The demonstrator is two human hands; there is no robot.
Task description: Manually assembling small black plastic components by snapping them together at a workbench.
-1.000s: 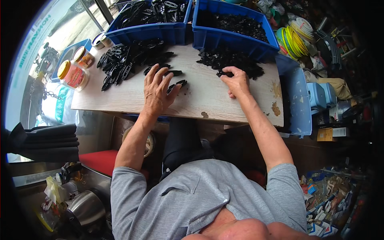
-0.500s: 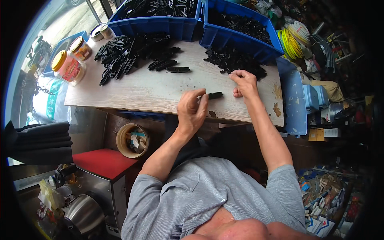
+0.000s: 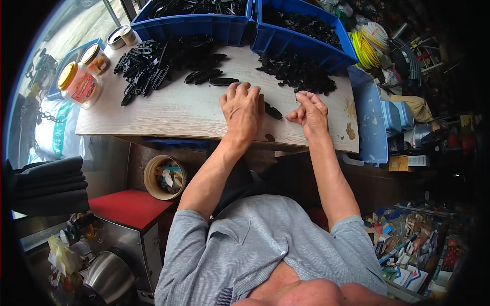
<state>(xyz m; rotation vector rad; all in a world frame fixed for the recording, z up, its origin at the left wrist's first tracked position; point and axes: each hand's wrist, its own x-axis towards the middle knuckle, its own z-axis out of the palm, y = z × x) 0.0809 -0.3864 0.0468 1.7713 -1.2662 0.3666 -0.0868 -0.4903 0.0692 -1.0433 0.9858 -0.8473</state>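
My left hand (image 3: 242, 111) is curled palm down over the table, gripping a long black plastic part (image 3: 273, 111). One end of that part sticks out to the right of the hand; the rest is hidden. Across from it, my right hand (image 3: 311, 113) pinches a tiny dark piece (image 3: 297, 96) between thumb and forefinger, its shape too small to make out. Just beyond my left fingertips lies a single black slotted part (image 3: 223, 81). A heap of similar long parts (image 3: 148, 69) spreads to the left, and a pile of small black pieces (image 3: 301, 74) lies beyond my right hand.
Two blue bins (image 3: 199, 29) (image 3: 306, 43) with black parts stand along the table's (image 3: 153, 120) far side. Jars with yellow lids (image 3: 79, 84) and small tins (image 3: 122, 36) are at the left. A waste bucket (image 3: 164, 177) stands below the front edge.
My left hand has turned palm down and shifted slightly up, and the long part in it now slants down to the right. My right hand has moved a little left, still pinching.
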